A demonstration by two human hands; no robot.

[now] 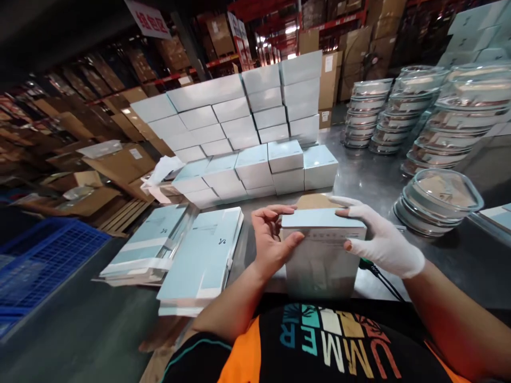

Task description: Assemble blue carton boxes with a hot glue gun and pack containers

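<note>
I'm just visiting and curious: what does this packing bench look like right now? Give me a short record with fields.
place: warehouse bench, steel table
left hand: bare left hand grips the left end of the pale blue box
right hand: white-gloved right hand holds the box's right end and top
box state: closed, upright at the table's near edge
left of box: flat box sleeves in two piles
behind: stacked finished boxes
right: lidded round glass dishes in stacks
floor left: blue crate
</note>
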